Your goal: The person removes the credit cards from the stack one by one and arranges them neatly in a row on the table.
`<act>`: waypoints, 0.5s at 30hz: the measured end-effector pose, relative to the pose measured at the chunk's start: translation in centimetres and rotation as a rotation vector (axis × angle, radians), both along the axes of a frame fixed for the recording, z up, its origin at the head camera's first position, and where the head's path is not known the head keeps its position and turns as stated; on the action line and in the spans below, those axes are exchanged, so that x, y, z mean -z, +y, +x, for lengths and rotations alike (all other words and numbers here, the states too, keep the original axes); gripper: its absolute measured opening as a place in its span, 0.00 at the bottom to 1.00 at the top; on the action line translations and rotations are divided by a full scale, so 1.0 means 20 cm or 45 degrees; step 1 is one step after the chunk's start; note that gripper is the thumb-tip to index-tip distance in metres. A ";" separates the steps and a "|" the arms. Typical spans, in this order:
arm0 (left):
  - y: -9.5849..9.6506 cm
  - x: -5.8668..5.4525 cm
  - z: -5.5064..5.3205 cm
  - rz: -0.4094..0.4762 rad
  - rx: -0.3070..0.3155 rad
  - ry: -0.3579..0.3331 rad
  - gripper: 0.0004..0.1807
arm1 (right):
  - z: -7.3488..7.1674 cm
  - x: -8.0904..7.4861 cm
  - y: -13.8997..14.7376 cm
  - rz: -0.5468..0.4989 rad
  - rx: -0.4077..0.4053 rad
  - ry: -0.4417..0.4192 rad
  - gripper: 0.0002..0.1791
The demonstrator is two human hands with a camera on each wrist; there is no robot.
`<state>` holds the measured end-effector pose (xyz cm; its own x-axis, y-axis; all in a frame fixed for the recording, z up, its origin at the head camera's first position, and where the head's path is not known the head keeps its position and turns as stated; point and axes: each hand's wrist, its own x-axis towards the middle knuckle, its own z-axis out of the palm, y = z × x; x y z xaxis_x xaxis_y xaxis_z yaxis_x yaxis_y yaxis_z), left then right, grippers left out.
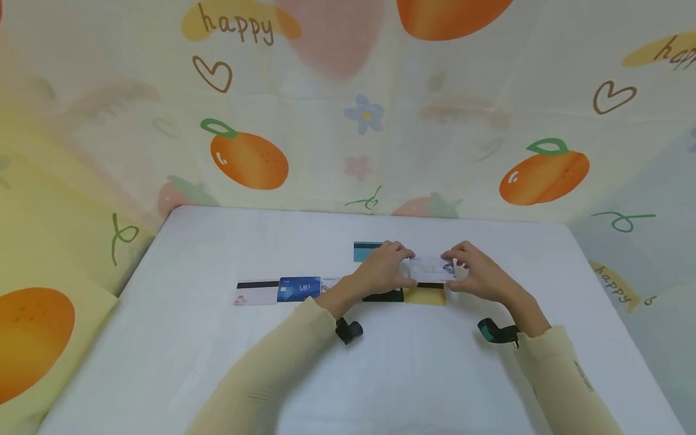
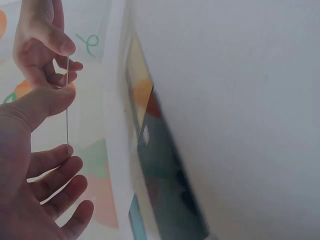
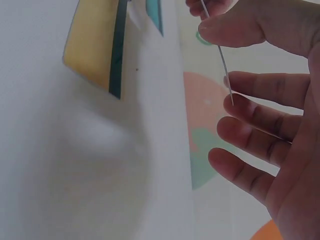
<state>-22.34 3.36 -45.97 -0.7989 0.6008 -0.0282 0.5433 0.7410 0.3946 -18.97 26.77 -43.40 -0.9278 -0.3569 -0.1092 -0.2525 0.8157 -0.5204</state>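
Note:
A pale VIP card (image 1: 431, 269) is held between both hands, above the table in the wrist views. The left hand (image 1: 383, 267) pinches its left end between thumb and fingers. At the other end the right hand (image 1: 478, 273) grips it the same way. Edge-on, the card (image 2: 67, 120) shows as a thin line in the left wrist view. Just below it on the table lies a gold card (image 1: 425, 296) with a dark stripe, beside a black card (image 1: 383, 296). A teal card (image 1: 364, 252) with a black stripe sits behind the left hand, which partly hides it.
The row of cards continues left with a partly hidden pale card (image 1: 329, 284), a blue VIP card (image 1: 299, 289) and a white striped card (image 1: 257, 294). They lie on a white-covered table (image 1: 413, 374). A fruit-print curtain (image 1: 326, 121) hangs behind it.

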 end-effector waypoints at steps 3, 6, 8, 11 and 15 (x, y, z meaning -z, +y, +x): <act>0.02 0.02 0.01 0.007 0.009 -0.015 0.32 | 0.01 0.02 0.02 0.000 -0.002 -0.011 0.28; 0.05 0.05 0.02 0.000 0.023 -0.016 0.32 | 0.02 0.03 0.05 0.012 -0.012 -0.010 0.27; 0.08 0.06 0.03 -0.012 0.038 -0.013 0.32 | 0.02 0.05 0.07 0.025 0.000 -0.009 0.27; 0.12 0.08 0.03 -0.029 0.051 -0.014 0.33 | 0.02 0.06 0.10 0.044 0.014 -0.011 0.27; 0.17 0.10 0.03 -0.072 0.040 -0.023 0.33 | 0.02 0.07 0.13 0.057 0.007 -0.024 0.26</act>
<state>-21.76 6.69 -47.92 -0.7786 0.6229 -0.0769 0.5601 0.7449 0.3626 -18.57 29.27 -44.87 -0.9274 -0.3459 -0.1423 -0.2384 0.8398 -0.4878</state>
